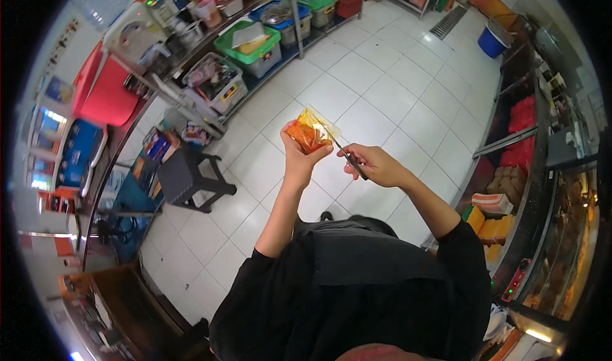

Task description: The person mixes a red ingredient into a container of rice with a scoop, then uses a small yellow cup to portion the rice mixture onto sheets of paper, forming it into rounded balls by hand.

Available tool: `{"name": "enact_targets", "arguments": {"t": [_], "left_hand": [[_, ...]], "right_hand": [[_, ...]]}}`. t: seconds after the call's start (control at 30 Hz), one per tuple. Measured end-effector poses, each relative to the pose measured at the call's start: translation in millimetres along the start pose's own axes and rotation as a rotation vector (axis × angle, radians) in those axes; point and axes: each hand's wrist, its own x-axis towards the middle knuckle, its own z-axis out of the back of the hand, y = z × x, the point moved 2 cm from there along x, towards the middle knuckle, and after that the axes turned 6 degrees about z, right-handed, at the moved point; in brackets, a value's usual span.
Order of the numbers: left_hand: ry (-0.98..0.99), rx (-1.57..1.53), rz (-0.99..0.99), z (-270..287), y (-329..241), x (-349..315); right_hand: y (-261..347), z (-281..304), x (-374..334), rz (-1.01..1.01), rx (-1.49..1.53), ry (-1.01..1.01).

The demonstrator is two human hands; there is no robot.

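Observation:
In front of my body, above the tiled floor, my left hand [297, 156] grips a clear plastic bag of orange-red food [308, 135]. Its fingers and thumb wrap round the filled lower part. The loose, shiny top of the bag [327, 122] sticks up and to the right. My right hand [376, 165] is closed on a slim dark bladed tool [350, 159]; whether it is scissors or a knife I cannot tell. Its tip reaches up and left to the bag's right side. I cannot make out whether the plastic is cut.
At left, a metal shelf carries plastic bins, including a green-lidded one [247, 45]. A black stool [193, 177] stands below it, near a red cooler box [105, 90]. On the right is a counter with shelves of packages [491, 203] and a lit glass case [574, 233]. A blue bucket [494, 40] stands far right.

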Motion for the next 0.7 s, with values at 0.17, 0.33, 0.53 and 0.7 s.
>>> {"name": "enact_targets", "arguments": {"t": [0.17,0.33,0.53,0.7], "left_hand": [[0.092,0.065,0.042,-16.6,9.0,139.3],[0.065,0.093,0.019,-23.8,20.1,279.7],[0.109,0.166,0.013,-24.4,10.5,423.9],[-0.032,0.162,-0.027,-3.1,-0.4,538.8]], "right_hand": [[-36.1,95.1,81.3,-0.062,0.144,-0.114],[-79.4,188.9,185.6,-0.023,0.243,-0.093],[-93.4,292.9,324.3,0.025,0.294,0.096],[-101.3,346.0,436.9,0.052,0.452,0.052]]}}
